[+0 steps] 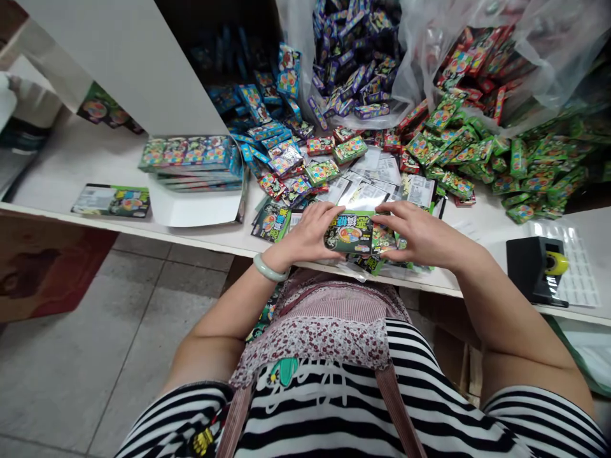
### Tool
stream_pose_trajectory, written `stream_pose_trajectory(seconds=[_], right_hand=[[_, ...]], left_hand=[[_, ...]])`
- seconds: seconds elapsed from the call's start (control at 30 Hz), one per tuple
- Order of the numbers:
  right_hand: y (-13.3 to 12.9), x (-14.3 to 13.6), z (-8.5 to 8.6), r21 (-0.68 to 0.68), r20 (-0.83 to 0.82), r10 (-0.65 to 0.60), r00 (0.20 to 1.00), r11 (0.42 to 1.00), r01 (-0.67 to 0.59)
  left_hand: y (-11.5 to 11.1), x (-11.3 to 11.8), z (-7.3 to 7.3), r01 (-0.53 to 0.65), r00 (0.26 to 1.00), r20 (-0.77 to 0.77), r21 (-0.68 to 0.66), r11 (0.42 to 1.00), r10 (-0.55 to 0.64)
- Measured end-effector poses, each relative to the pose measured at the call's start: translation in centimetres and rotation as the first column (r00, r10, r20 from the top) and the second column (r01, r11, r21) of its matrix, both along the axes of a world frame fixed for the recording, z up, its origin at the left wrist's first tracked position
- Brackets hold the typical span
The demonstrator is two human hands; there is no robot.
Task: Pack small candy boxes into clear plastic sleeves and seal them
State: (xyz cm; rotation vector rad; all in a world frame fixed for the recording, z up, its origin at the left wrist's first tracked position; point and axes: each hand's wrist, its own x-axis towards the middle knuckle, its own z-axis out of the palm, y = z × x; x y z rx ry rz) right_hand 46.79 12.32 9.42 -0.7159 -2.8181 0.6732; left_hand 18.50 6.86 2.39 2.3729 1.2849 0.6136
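Observation:
My left hand is closed around the left end of a black and green printed candy sleeve, held just above the table's front edge. At its right end sits a small green candy box, gripped between the thumb and fingers of my right hand. Whether the small box is partly inside the sleeve or only against it, I cannot tell. Flat black sleeves lie beside my left hand. Beyond both hands are flat printed packets and loose red candy boxes.
Blue candy boxes spill out at the back left. Purple boxes and red boxes fill plastic bags behind. Green boxes are heaped right, near a tape dispenser. A white carton holds stacked packs at left.

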Motion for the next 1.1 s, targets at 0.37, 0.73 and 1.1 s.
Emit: stream_pose_trajectory(seconds=[0.37,0.73,1.1], right_hand=[[-2.9,-2.9,-3.9,0.002,-0.323,-0.244,0.914,0.966,0.259],[4.9,-11.9,-7.1,-0.11,-0.074,-0.316,0.946,0.945,0.307],[8.0,-16.9,-7.4,0.146,0.223,-0.333,0.916,0.941,0.306]], left_hand=[[-1.7,-0.5,-0.8,-0.208,0.977,0.04,-0.021,0.978,0.209],[-4.3,-6.7,-0.1,-0.359,0.933,0.021,0.109,0.927,0.359],[-6.1,-10.9,-0.1,-0.478,0.877,0.041,0.171,0.861,0.479]])
